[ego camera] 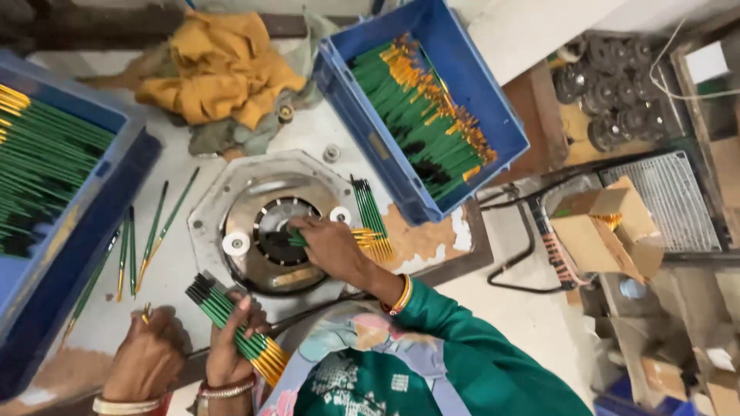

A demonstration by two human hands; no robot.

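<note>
Head view: right hand (pixel 333 245), grip pinched on a green-handled brush (pixel 297 239) over the round metal fixture (pixel 266 239) on the counter (pixel 100 316); left hand (pixel 229 348), nearer the body, grip closed around a bundle of brushes (pixel 231 323); another hand (pixel 146 358) just beside it.

The bundle of green paintbrushes (pixel 231 323) is a tight sheaf of thin green handles, slanting from upper left to lower right. Its black tips stick out well past the left hand's fingers (pixel 240 317) that wrap its middle, and its gold ferrules fan out below the palm. The single green paintbrush (pixel 296 239) is short in view, only a green stub showing, pinched at the right hand's fingertips (pixel 306 229) and pointing left from them.
</note>
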